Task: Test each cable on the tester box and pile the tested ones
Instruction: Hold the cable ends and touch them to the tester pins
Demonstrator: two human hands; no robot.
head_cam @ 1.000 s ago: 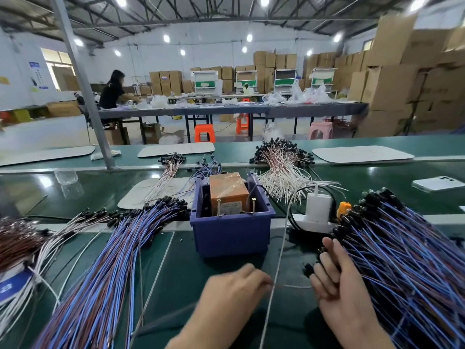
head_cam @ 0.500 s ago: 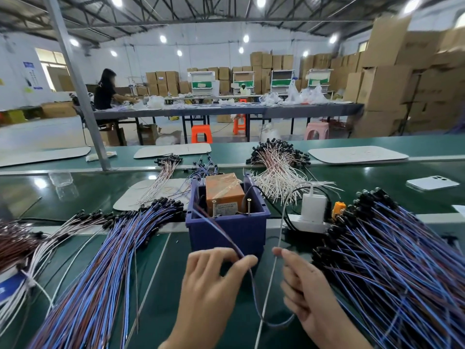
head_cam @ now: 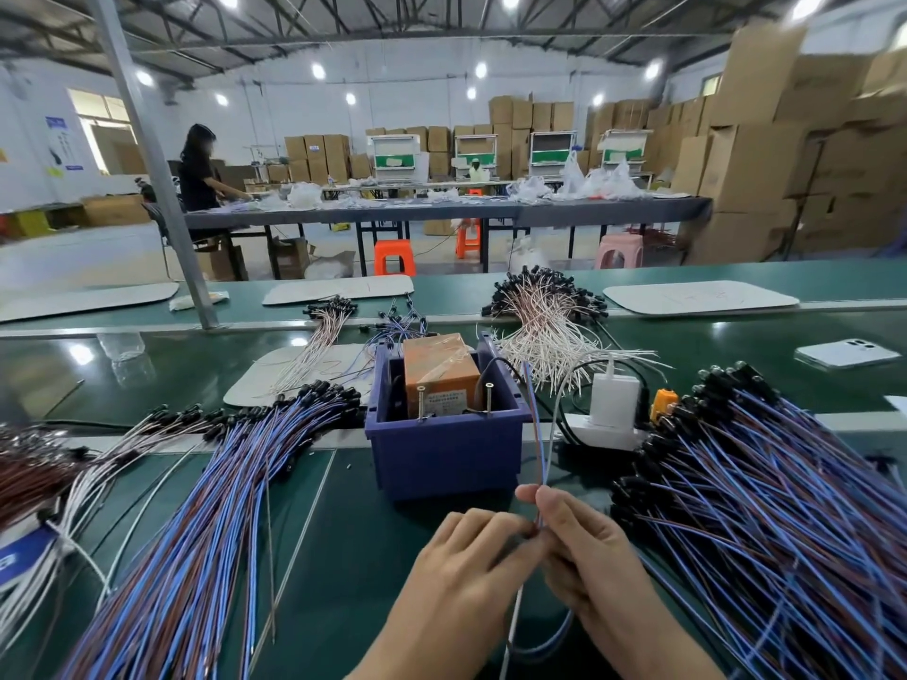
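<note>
Counter (head_cam: 343, 557) space is covered by blue cable piles: the right pile (head_cam: 785, 532) is spread right of the bin (head_cam: 441, 458), the left pile (head_cam: 196, 532) left of it. An orange tester (head_cam: 439, 373) is housed inside the bin. In front of the bin, one cable (head_cam: 540, 454) is pinched by both the left grip (head_cam: 466, 571) and the right grip (head_cam: 589, 566), and is seen rising past the bin's right corner.

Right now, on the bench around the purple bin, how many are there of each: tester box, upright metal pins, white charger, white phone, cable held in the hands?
tester box: 1
upright metal pins: 2
white charger: 1
white phone: 1
held cable: 1
Total: 6
</note>
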